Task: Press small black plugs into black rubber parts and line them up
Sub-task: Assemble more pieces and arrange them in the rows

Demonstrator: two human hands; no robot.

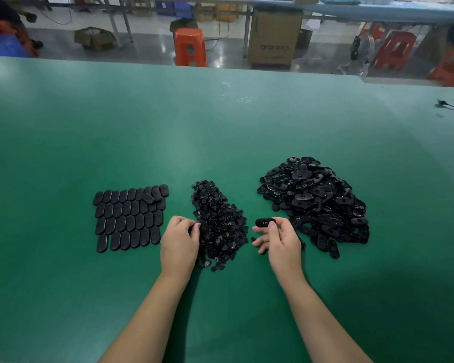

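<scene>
Head view: two bare hands work at three groups of black parts on a green table point(220, 127).

The right hand point(281, 242) pinches one black oval rubber part point(264, 222) between the heap of small black round plugs point(218, 221) and the heap of loose oval rubber parts point(317, 200). The left hand point(180, 239) has curled fingers at the plug heap's edge; whether it holds a plug cannot be told. Finished oval parts lie in rows point(130, 217) at left.

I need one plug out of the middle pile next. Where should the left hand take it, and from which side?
Take a loose plug at the near edge of the plug pile, where a few lie singly on the green table. Pinch its round rim between thumb and forefinger, coming from above on the left, where the left hand is. Deeper ones overlap.
</scene>
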